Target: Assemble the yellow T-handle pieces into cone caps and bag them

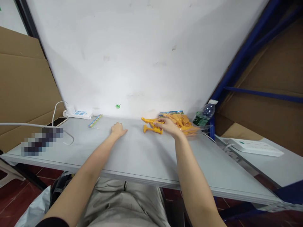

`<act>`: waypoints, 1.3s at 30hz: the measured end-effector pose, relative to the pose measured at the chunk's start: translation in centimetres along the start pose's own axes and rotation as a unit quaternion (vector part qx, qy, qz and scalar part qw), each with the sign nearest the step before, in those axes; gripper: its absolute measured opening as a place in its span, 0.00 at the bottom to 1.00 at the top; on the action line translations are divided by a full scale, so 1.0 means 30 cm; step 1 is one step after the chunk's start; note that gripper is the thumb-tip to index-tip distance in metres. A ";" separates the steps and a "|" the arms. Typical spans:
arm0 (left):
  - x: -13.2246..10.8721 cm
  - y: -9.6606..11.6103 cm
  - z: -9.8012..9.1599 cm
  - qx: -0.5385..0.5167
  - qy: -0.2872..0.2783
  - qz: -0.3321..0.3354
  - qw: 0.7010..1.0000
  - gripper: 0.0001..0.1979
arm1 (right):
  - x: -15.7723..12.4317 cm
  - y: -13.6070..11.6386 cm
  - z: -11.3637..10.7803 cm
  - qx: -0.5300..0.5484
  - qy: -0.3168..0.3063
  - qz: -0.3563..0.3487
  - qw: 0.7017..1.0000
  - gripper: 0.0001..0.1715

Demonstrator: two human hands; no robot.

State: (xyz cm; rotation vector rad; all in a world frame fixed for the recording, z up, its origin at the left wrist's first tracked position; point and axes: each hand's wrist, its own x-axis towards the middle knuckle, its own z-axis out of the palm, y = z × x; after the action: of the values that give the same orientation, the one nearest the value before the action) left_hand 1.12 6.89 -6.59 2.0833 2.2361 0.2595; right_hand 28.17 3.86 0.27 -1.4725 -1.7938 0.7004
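Several yellow plastic pieces lie towards the back of the grey table [142,154]. My right hand [168,125] reaches over them, its fingers pinched on a yellow piece [149,120]. Just in front of those fingertips lies another yellow piece [152,130] with a flared end. A clear plastic bag [183,123] holding more yellow pieces is right behind and beside my right hand. My left hand [118,130] rests on the tabletop to the left, thumb apart from the fingers, whose tips are partly curled; no object shows in it.
A water bottle [205,114] leans at the back right by a blue frame. A colourful card strip [95,121], a white power strip [80,114], a phone [58,122] and a white cable are on the left. Another power strip [257,147] sits on the right-hand surface.
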 end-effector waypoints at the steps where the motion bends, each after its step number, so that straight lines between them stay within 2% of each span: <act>1: 0.005 0.000 0.001 -0.001 -0.002 -0.002 1.000 0.26 | 0.009 0.000 0.011 0.011 0.019 -0.004 1.000 0.13; 4: 0.015 -0.010 0.009 -0.009 0.009 0.001 1.000 0.22 | 0.041 0.004 0.065 0.033 0.047 -0.013 0.998 0.14; 8: 0.019 -0.031 0.023 -0.019 0.028 0.001 0.999 0.23 | 0.080 -0.003 0.165 0.052 0.037 -0.037 0.997 0.17; 11: 0.019 -0.042 0.030 -0.003 0.027 0.000 1.000 0.18 | 0.100 -0.019 0.246 0.051 0.036 -0.041 0.997 0.20; 15: 0.021 -0.056 0.025 -0.002 0.013 0.014 1.000 0.15 | 0.114 -0.024 0.340 0.041 0.008 -0.049 0.998 0.20; 18: 0.021 -0.077 0.013 -0.008 0.011 0.039 0.999 0.12 | 0.114 -0.003 0.383 0.009 -0.037 -0.033 0.999 0.21; 22: 0.012 -0.112 0.000 -0.023 0.019 0.079 0.996 0.09 | 0.102 0.031 0.398 -0.041 -0.100 -0.039 0.993 0.18; 25: 0.001 -0.123 0.006 -0.038 0.041 0.128 0.990 0.07 | 0.094 0.039 0.390 -0.068 -0.121 -0.059 0.989 0.16; 27: -0.007 -0.118 0.016 -0.050 0.054 0.162 0.984 0.06 | 0.093 0.035 0.383 -0.085 -0.116 -0.071 0.987 0.16; 33: -0.034 -0.060 0.037 -0.087 0.077 0.237 0.965 0.05 | 0.095 0.009 0.384 -0.146 -0.052 -0.127 0.980 0.19; 39: -0.064 -0.016 0.028 -0.123 0.093 0.278 0.948 0.05 | 0.088 -0.007 0.418 -0.155 -0.099 -0.184 0.965 0.14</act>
State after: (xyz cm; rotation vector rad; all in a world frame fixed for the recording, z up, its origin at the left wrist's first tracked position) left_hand 0.92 5.02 -7.62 2.5734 1.5286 0.7512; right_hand 17.80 6.70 -6.73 -1.2335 -2.3377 0.4009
